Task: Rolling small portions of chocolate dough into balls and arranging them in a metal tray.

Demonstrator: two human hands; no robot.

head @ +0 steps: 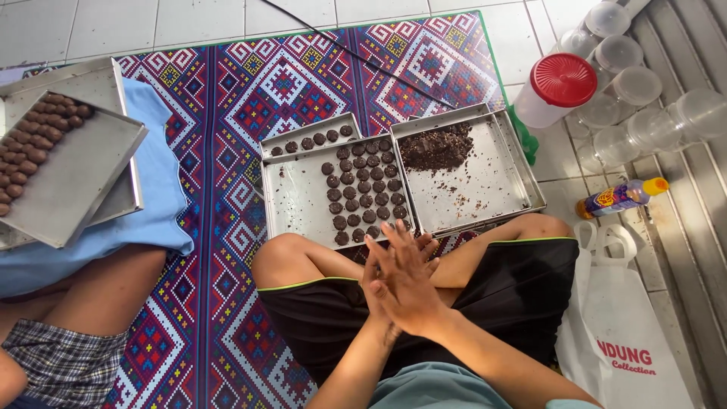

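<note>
Sitting: a person cross-legged on a patterned mat (227,113), palms pressed flat together just above the lap.
Hands: two; right hand (409,291) lies over the left hand (379,265), fingers stretched out and pointing toward the trays; whether anything sits between the palms cannot be told.
Trays before the knees: three metal ones, touching each other near the mat's middle.
Front tray (295,204): its right half carries dark round dough balls (363,189) in rough rows, about thirty; its left half is bare metal; its near edge is just beyond the fingertips.
Back tray (303,132): partly under the front tray, with a single row of about six balls along its far edge.
Dough tray (492,189): to the right, long axis running away from the person; a heap of dark crumbly dough (435,148) in its far left corner, loose crumbs scattered nearer.
Left edge of the mat: two more trays (83,182) stacked at a tilt on blue cloth (163,204), with brown oblong pieces in rows at their left; another person's knee beside them.
Right, on the tiles: one red-lidded jar (556,91), several clear plastic jars (644,106), one small bottle (621,197) lying on its side, one white bag (621,333).
</note>
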